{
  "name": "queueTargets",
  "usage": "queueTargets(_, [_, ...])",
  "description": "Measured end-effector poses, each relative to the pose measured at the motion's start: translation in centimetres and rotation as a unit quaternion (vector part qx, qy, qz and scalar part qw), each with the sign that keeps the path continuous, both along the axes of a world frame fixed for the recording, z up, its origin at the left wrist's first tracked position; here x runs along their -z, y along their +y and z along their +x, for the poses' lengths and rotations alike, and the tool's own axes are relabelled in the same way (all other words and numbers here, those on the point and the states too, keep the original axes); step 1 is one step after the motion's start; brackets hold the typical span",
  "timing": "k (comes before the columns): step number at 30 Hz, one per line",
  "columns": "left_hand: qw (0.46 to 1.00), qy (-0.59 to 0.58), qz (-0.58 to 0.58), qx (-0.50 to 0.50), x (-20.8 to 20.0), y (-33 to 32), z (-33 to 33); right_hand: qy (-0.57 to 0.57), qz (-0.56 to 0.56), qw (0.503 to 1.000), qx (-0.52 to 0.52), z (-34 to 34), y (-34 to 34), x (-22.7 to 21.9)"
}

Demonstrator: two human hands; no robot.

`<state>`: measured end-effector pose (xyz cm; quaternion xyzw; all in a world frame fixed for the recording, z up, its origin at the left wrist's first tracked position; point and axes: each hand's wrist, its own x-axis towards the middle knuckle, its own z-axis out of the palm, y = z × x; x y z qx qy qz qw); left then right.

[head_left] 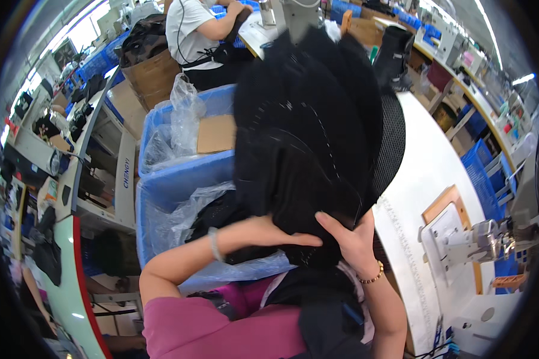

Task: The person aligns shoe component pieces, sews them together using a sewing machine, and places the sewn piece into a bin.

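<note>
A thick bundle of black fabric pieces (305, 137) fans upward in front of me, its upper edges blurred. Dashed white marks run in curves across the front piece. My left hand (272, 234) grips the bundle's lower edge from the left, with most of its fingers hidden. From the right, my right hand (354, 242) holds the same edge, thumb in front. A black mesh-textured piece (393, 143) shows along the bundle's right side, above the white table.
Two blue bins (188, 161) lined with clear plastic stand left; cardboard (215, 134) lies in the far one. On the white table (422, 155) are a black boot (395, 51) and, nearer, a sewing machine (461, 245). Another person (191, 36) sits at the far side.
</note>
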<state>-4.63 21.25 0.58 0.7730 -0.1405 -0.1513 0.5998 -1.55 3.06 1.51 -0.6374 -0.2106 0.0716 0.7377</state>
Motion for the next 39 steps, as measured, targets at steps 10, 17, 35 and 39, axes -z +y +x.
queueTargets(10, [0.923, 0.082, -0.344, 0.150, 5.1, 22.4, 4.3, 0.001, -0.045, 0.997, 0.058, 0.6, 1.4, 1.1])
queueTargets(17, [0.836, 0.084, 0.502, -0.207, 36.8, 29.7, 5.9, -0.018, -0.278, 0.959, -0.045, 0.9, 0.4, 1.3])
queueTargets(35, [0.943, 0.193, 0.108, -0.250, 16.3, 22.2, 10.4, 0.532, -0.086, 0.799, -0.268, 3.4, 9.7, 25.9])
queueTargets(39, [0.945, 0.017, 0.258, -0.200, 16.6, 20.3, 10.7, 0.590, -0.027, 0.780, -0.209, 1.7, 11.4, 26.6])
